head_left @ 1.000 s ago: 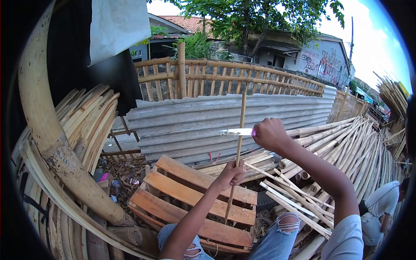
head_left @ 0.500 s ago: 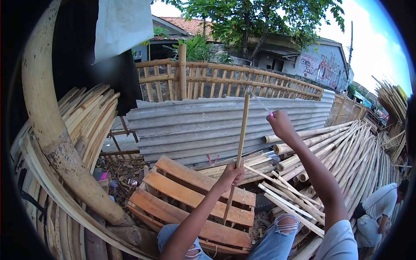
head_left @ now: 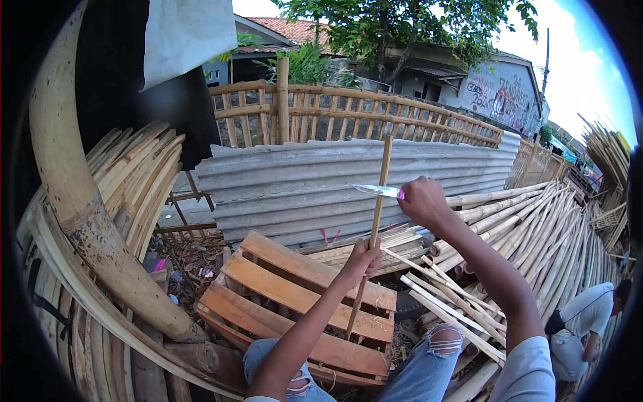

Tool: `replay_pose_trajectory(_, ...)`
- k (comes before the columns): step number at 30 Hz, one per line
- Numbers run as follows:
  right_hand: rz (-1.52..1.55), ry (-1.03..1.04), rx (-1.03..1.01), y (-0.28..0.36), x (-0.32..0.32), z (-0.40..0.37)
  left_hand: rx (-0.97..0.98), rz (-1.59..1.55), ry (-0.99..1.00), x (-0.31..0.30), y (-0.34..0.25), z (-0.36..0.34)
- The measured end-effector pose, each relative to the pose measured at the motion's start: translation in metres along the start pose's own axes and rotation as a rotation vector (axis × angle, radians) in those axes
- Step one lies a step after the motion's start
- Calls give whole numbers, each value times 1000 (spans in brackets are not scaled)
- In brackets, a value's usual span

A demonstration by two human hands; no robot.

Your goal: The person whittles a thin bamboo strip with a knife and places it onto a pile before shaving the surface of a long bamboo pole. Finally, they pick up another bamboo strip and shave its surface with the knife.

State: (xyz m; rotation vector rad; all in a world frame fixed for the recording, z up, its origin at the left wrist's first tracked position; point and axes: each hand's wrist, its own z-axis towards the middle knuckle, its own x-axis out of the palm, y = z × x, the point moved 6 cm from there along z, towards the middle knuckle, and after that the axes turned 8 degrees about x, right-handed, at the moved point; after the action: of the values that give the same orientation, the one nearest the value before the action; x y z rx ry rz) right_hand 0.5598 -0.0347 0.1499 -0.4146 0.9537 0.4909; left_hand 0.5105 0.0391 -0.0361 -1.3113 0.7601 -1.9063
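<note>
My left hand [head_left: 362,259] is wrapped round a slim bamboo strip [head_left: 380,214], gripping it below its middle. The strip stands nearly upright, leaning slightly right at the top, its lower end at the slats of an orange-brown wooden crate [head_left: 288,289]. In my right hand [head_left: 426,202] is a knife [head_left: 376,191] with a pink handle, closed in the fingers. Its blade points left and crosses the upper part of the strip, well above my left hand. The crate lies in front of my knees.
Long bamboo poles [head_left: 529,221] are piled at the right, with split strips [head_left: 462,311] nearer me. A thick bamboo post [head_left: 100,221] rises at the left beside stacked slats [head_left: 144,174]. Behind the crate stands a corrugated sheet [head_left: 288,187]. Another person [head_left: 583,328] crouches at far right.
My right hand has come down slightly, bringing the knife blade from pointing up and away to lying across the strip. My left hand has dropped a little lower, still holding the strip.
</note>
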Motion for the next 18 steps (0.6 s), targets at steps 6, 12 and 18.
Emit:
replay_pose_trajectory(6, -150, 183, -208, 23, 26, -31, -1, 34, -50, 2, -7, -2)
replay_pose_trajectory(12, -28, 66, -221, 25, 26, -36, 12, 11, -35, 0, -3, 1)
replay_pose_trajectory(18, -44, -43, 85, -15, -13, 13, 7, -21, 1, 2, -1, 1)
